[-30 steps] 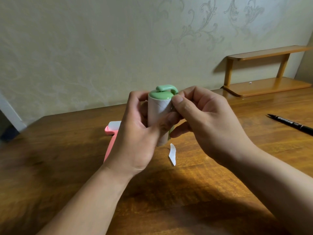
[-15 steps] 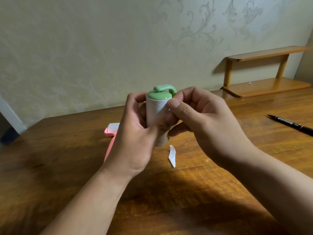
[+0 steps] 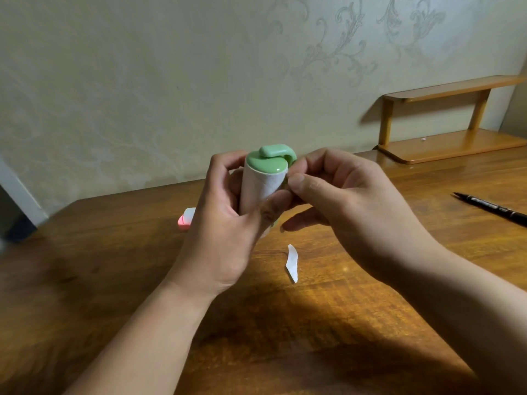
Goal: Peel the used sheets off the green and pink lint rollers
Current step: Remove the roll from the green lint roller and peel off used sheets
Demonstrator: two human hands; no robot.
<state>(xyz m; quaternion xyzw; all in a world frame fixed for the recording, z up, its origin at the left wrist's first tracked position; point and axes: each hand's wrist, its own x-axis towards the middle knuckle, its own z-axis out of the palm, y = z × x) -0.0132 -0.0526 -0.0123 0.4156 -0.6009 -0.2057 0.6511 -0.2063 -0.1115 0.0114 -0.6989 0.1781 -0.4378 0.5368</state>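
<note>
Both forearms reach in over the table [image 3: 342, 323]. Left hand [image 3: 225, 238] is wrapped round the green roller [image 3: 263, 181], holding it upright, cap on top. Right hand [image 3: 345, 201] curls in beside it, thumb and forefinger pinching the sheet's edge near the cap. The pink roller [image 3: 186, 220] peeks out behind the left hand, on the table.

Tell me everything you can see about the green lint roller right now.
The green lint roller is held upright above the wooden table, near the middle of the view. It has a glossy, plastic-looking green end cap with a curved green arm over it, and a white paper roll below. The left hand wraps the roll from behind, thumb on its front. The right hand pinches at the sheet's upper right edge, where a diagonal seam shows. Its lower end is hidden.
</note>
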